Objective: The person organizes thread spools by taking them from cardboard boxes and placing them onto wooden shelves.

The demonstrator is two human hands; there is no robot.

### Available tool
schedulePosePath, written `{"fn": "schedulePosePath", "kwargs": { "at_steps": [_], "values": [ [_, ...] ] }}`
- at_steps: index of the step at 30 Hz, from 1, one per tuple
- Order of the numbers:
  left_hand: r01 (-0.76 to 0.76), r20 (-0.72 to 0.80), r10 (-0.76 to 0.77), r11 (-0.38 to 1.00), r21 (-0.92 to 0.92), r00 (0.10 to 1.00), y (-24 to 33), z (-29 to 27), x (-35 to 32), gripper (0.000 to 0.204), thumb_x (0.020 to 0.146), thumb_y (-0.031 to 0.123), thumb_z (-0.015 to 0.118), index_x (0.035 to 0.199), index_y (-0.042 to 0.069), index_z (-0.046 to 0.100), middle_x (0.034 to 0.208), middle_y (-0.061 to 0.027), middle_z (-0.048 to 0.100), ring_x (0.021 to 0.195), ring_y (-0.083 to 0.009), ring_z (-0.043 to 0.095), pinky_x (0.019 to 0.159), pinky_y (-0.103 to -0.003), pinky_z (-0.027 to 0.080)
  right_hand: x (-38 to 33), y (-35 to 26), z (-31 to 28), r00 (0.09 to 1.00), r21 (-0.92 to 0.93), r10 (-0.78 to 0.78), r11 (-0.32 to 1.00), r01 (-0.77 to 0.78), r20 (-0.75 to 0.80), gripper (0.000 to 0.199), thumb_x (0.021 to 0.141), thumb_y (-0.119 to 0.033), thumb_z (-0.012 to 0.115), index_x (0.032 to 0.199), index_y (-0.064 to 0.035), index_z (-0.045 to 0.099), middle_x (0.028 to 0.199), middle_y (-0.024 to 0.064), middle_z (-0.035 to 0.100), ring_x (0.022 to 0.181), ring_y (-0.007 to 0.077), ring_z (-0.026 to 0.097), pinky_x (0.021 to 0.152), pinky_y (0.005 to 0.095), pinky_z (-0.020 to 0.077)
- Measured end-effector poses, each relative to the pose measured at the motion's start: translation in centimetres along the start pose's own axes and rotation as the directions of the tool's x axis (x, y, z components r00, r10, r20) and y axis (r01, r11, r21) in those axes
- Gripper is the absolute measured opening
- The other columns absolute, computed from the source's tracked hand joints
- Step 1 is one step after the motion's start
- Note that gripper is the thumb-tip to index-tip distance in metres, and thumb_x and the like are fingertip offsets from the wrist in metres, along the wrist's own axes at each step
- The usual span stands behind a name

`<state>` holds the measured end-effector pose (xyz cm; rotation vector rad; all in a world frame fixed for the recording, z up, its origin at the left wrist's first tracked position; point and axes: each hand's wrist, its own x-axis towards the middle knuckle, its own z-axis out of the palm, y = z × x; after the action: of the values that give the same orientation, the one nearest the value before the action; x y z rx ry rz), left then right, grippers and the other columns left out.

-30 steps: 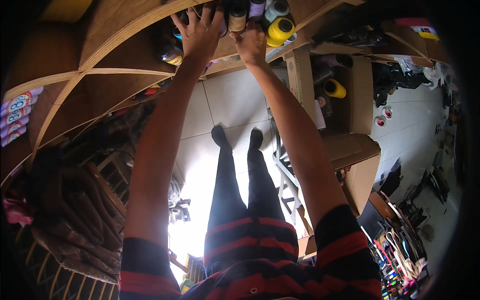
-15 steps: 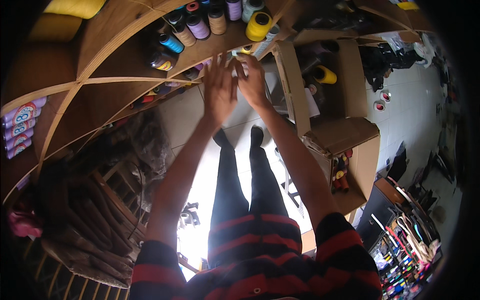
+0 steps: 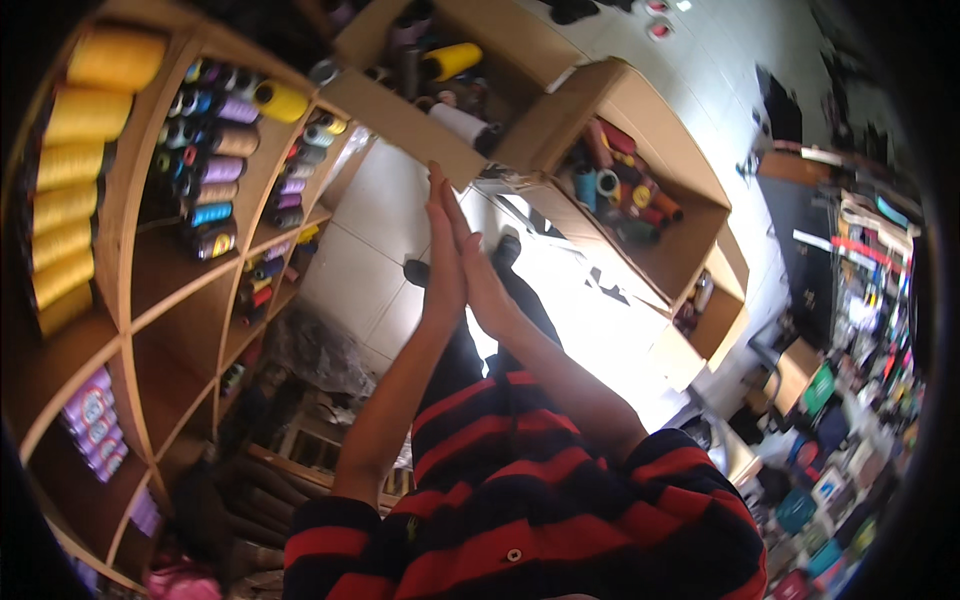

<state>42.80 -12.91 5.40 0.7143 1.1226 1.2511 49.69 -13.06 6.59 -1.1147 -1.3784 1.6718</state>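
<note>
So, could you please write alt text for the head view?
A person's left hand and right hand are held palm to palm above a tiled floor. Wooden shelves with colourful thread spools stand at the left; open cardboard boxes at upper right hold more spools.

The shirt (image 3: pixel 545 505) is red-and-dark striped, the cardboard boxes (image 3: pixel 400 125) brown.

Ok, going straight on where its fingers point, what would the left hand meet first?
Probably the cardboard box flap, though how far it lies beyond the left hand is unclear.
</note>
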Motion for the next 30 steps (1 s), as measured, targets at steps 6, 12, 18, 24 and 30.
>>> {"fn": "schedulePosePath", "kwargs": {
  "at_steps": [6, 12, 18, 24, 30],
  "values": [
    [0.304, 0.233, -0.255, 0.930, -0.205, 0.938, -1.8, 10.2, -4.5, 0.065, 0.102, 0.048, 0.014, 0.150, 0.006, 0.010, 0.157, -0.0088, 0.009, 0.145, -0.0236, 0.007, 0.116, -0.035, 0.004, -3.5, -2.0, -9.5, 0.943, 0.066, -0.012, 0.997, 0.036, -0.333, 0.068, 0.100, -0.050, 0.011, 0.150, -0.0040, 0.005, 0.157, 0.0136, 0.007, 0.145, 0.0263, 0.004, 0.116, 0.0346, 0.0035],
    [-0.363, 0.370, 0.167, 0.744, 0.561, 0.914, -8.4, 15.5, 2.1, 0.049, 0.100, 0.039, 0.031, 0.134, 0.005, 0.040, 0.137, -0.0142, 0.040, 0.131, -0.0298, 0.033, 0.111, -0.041, 0.022, -10.9, -0.7, -16.9, 0.953, 0.012, 0.059, 0.998, -0.058, -0.299, 0.053, 0.095, -0.017, 0.051, 0.142, -0.0033, 0.032, 0.138, 0.0171, 0.046, 0.127, 0.0262, 0.045, 0.103, 0.0344, 0.0367],
    [-0.373, 0.354, -0.161, -0.112, 0.921, 0.921, -12.1, 17.8, 6.1, 0.029, 0.091, 0.031, 0.053, 0.092, 0.008, 0.070, 0.081, -0.0172, 0.067, 0.081, -0.0381, 0.065, 0.087, -0.045, 0.048, -14.9, 3.9, -29.6, 0.773, -0.256, -0.038, 0.953, -0.163, -0.633, 0.020, 0.088, -0.010, 0.057, 0.106, -0.0004, 0.061, 0.097, 0.0199, 0.065, 0.086, 0.0347, 0.066, 0.075, 0.0413, 0.0527],
    [-0.164, 0.193, 0.109, -0.232, 0.959, 0.975, -14.6, 20.0, 7.2, 0.028, 0.082, 0.035, 0.058, 0.087, 0.012, 0.072, 0.069, -0.0174, 0.067, 0.064, -0.0352, 0.066, 0.065, -0.044, 0.051, -11.8, 12.7, -35.0, 0.825, -0.367, 0.267, 0.797, -0.480, -0.498, 0.031, 0.083, -0.015, 0.059, 0.109, 0.0028, 0.057, 0.105, 0.0282, 0.060, 0.090, 0.0441, 0.063, 0.081, 0.0487, 0.0509],
    [-0.180, 0.228, 0.218, -0.218, 0.959, 0.949, -15.3, 20.0, 6.8, 0.026, 0.082, 0.031, 0.057, 0.082, 0.009, 0.071, 0.071, -0.0174, 0.067, 0.068, -0.0328, 0.066, 0.075, -0.042, 0.046, -6.4, 19.2, -37.5, 0.438, -0.215, 0.205, 0.647, -0.731, -0.875, 0.079, 0.071, -0.024, 0.073, 0.132, 0.0067, 0.035, 0.132, 0.0352, 0.039, 0.128, 0.0455, 0.034, 0.107, 0.0467, 0.0323]
  ]
}}
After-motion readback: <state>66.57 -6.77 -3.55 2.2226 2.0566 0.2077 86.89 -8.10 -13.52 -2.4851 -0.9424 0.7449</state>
